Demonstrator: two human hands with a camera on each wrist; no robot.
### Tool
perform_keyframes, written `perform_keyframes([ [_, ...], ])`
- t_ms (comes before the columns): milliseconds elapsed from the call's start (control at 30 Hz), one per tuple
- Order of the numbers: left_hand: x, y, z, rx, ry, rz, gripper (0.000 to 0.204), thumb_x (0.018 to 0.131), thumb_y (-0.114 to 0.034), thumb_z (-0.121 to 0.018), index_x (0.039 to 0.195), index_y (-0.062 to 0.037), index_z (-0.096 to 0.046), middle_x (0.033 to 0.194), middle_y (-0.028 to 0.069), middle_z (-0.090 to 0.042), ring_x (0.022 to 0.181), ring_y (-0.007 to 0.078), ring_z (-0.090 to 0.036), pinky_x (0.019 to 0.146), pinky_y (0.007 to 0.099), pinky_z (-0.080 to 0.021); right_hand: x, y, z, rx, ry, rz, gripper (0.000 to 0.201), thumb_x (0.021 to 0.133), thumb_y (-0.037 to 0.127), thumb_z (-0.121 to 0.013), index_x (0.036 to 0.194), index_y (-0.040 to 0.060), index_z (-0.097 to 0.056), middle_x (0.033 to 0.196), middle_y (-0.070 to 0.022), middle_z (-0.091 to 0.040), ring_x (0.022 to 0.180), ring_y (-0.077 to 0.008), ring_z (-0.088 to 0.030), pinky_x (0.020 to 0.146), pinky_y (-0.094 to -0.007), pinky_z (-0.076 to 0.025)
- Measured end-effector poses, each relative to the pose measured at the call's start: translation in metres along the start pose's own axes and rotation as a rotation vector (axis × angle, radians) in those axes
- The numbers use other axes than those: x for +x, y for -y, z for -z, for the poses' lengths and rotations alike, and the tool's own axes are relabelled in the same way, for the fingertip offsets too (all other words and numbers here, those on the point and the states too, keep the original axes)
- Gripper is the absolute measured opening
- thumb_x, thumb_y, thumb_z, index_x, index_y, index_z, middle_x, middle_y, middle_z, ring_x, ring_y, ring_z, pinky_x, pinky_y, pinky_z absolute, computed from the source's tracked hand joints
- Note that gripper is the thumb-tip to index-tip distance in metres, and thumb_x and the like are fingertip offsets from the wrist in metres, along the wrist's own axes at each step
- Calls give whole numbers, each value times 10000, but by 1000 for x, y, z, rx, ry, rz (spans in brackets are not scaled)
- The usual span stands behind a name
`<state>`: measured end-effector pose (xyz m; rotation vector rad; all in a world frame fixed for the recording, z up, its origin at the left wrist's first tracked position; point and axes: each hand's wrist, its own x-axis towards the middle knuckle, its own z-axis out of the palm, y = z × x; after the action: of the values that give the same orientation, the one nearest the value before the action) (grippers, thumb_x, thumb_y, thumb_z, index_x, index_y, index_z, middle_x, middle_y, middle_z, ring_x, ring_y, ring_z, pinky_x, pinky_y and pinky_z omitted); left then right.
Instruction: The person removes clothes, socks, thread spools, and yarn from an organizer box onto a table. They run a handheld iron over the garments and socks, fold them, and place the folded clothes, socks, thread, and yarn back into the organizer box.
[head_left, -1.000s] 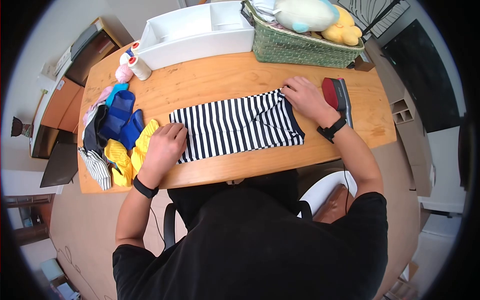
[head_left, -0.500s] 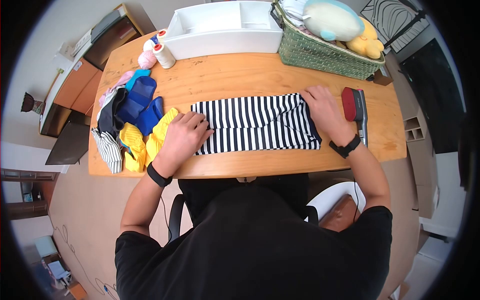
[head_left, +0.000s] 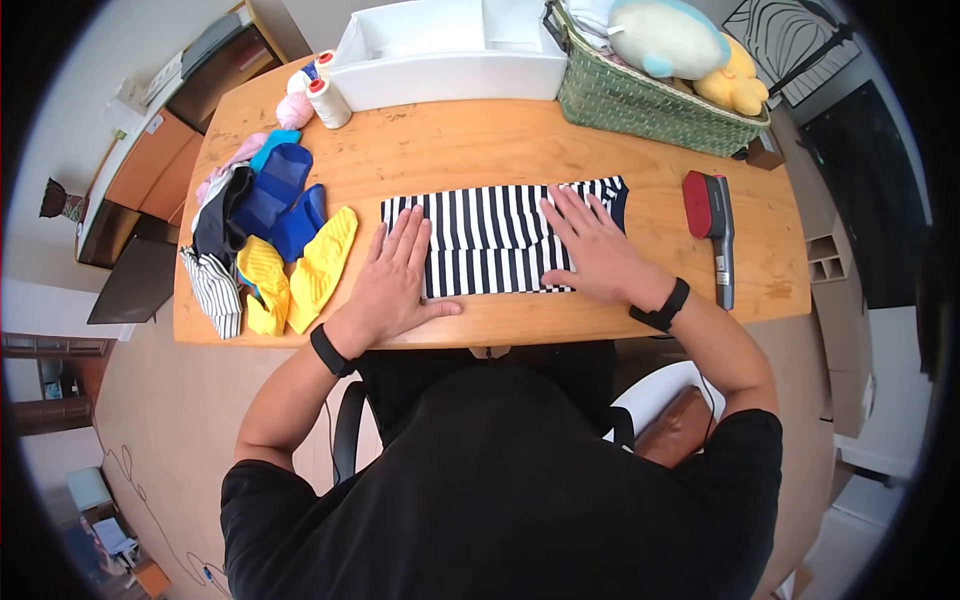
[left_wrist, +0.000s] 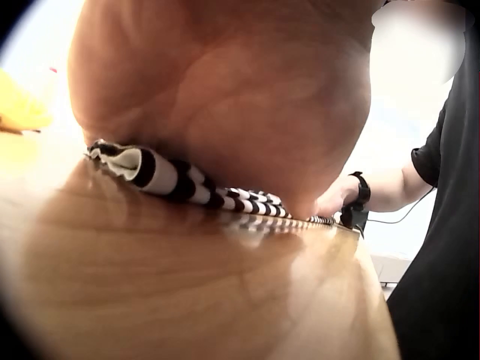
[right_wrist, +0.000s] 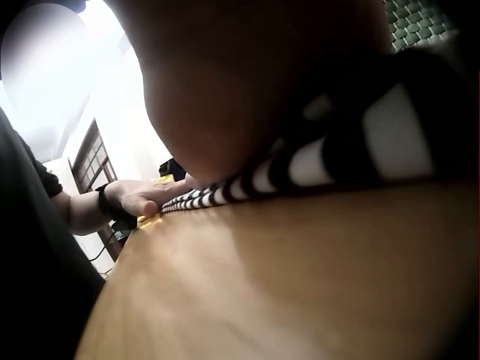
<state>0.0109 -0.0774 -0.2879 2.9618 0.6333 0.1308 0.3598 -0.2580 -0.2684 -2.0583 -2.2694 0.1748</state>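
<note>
A black-and-white striped garment (head_left: 490,240) lies folded into a flat rectangle on the wooden table (head_left: 480,150), with a dark band at its right end. My left hand (head_left: 395,275) rests palm down on its left end, fingers straight and pointing away from me. On the right part my right hand (head_left: 597,250) lies flat with fingers spread. Seen low in the left wrist view, the cloth's folded edge (left_wrist: 157,172) shows layers rolled over under the palm. The right wrist view has the striped cloth (right_wrist: 307,165) pressed beneath the other palm.
Left of the garment sits a pile of clothes, including a yellow piece (head_left: 325,270) and a blue one (head_left: 275,190). Thread spools (head_left: 328,104), a white bin (head_left: 450,82) and a green basket (head_left: 660,115) of plush toys line the back. A red-and-grey handheld steamer (head_left: 712,225) lies at right.
Both hands have gone from curled fingers at the garment's ends to flat palms on top. My right hand has moved inward to the left, baring the garment's right end.
</note>
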Motion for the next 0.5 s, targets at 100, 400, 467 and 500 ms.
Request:
perform_keyframes([
  [100,8,8,17,-3,-10,-16,1138,1016,-717,-743,1698,136,-424,1827,355,-349,1725,491,-315,1403,596,-259,0,-30,7,61,17,-60,865,1138,545,-651,1746,-24,-419,1855,-303,-313,1739,-434,-299,1428,-592,-200],
  [400,92,78,34,-181,155,315,508,870,-272,-969,1216,53,-787,1158,252,-824,1111,424,-781,994,475,-621,24,-88,23,240,-273,-165,249,1029,109,-798,1239,-25,-776,1175,-201,-765,1136,-396,-735,1013,-480,-584],
  [467,106,92,38,-219,249,289,500,853,-272,-978,1193,52,-806,1111,259,-826,1075,432,-790,968,479,-628,20,-92,23,297,-218,-223,219,1024,123,-812,1177,-30,-779,1091,-191,-772,1044,-373,-745,948,-465,-593],
  [500,112,97,38,-258,343,266,493,836,-273,-987,1170,52,-826,1064,267,-827,1038,440,-798,942,483,-635,17,-95,22,353,-161,-278,202,1018,137,-826,1116,-34,-782,1007,-181,-778,952,-350,-756,883,-449,-602],
])
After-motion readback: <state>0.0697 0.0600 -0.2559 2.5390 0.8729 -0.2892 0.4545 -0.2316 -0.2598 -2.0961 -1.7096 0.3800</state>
